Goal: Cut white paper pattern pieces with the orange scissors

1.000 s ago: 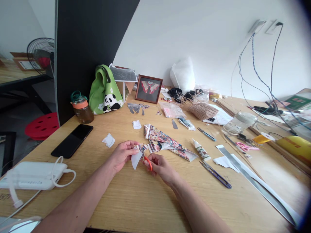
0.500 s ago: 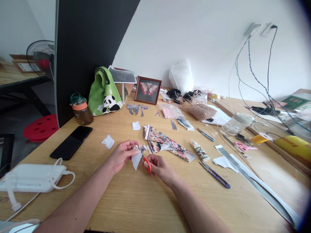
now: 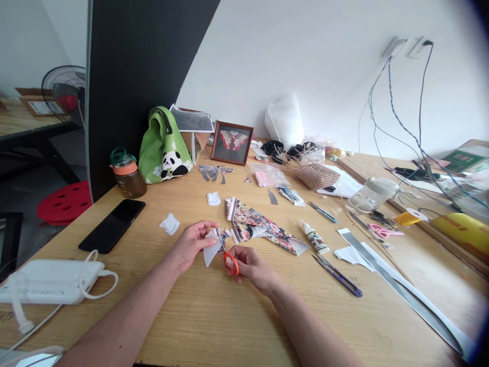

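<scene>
Black phone (image 3: 112,225) lay left of left hand (image 3: 191,245). Left hand pinched white piece (image 3: 210,252). Patterned scrap (image 3: 224,236) sat between hands, at blades of orange-handled scissors (image 3: 229,255), gripped in right hand (image 3: 248,266). Floral cloth (image 3: 260,220) lay beyond right hand; glue bottle (image 3: 316,238), purple snips (image 3: 340,278) right of it.

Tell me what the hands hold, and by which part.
Right hand: orange-handled scissors, by the handles. Left hand: small white piece, pinched near its upper edge.
</scene>
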The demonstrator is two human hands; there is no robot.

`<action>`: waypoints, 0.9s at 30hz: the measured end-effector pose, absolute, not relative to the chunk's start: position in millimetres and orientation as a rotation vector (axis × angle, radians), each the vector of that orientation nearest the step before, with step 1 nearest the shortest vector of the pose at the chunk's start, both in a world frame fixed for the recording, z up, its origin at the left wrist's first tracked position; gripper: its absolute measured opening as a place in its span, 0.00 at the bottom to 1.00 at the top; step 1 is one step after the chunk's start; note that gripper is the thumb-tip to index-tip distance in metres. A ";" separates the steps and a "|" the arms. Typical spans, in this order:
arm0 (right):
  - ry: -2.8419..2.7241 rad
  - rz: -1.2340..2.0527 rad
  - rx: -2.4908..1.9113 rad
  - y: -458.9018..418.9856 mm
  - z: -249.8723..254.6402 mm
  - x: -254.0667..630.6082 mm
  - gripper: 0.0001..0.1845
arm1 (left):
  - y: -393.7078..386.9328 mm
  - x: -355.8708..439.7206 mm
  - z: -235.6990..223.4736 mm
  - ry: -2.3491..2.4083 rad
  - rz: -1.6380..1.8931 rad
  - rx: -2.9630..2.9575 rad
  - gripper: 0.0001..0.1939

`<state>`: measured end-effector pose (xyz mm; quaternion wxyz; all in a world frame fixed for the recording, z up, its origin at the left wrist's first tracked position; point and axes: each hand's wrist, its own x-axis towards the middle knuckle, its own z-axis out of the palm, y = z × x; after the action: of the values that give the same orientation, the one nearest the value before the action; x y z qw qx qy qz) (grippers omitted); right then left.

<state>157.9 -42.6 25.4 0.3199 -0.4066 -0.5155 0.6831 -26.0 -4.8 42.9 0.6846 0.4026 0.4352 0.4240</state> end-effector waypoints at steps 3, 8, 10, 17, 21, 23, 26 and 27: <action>-1.333 1.836 -1.051 -42.4 25.3 158.0 0.23 | -4.5 -26.0 41.5 0.970 0.952 0.903 0.24; -1.304 1.858 -1.067 -42.8 26.2 157.6 0.23 | -3.8 -26.0 40.6 0.962 0.957 0.900 0.24; -1.297 1.860 -1.064 -42.8 26.3 157.6 0.23 | -3.4 -26.0 40.2 0.966 0.953 0.894 0.24; -1.304 1.855 -1.061 -42.1 24.8 158.3 0.23 | -2.1 -26.9 37.1 0.980 0.957 0.887 0.24; -1.310 1.849 -1.054 -41.9 23.2 158.8 0.22 | -1.8 -26.5 37.2 0.991 0.946 0.881 0.24; -1.309 1.847 -1.055 -41.9 23.0 158.8 0.22 | -1.7 -26.2 37.9 0.997 0.939 0.879 0.24; -1.307 1.843 -1.059 -42.0 23.9 158.4 0.22 | -1.7 -26.4 38.8 1.006 0.927 0.878 0.24; -1.306 1.841 -1.059 -42.0 24.3 158.3 0.22 | -1.7 -26.6 38.9 1.007 0.925 0.879 0.24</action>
<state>158.3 -42.0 24.3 0.3182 -0.4027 -0.4966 0.7000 -26.6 -1.7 38.9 0.6874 0.3929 0.4500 0.4131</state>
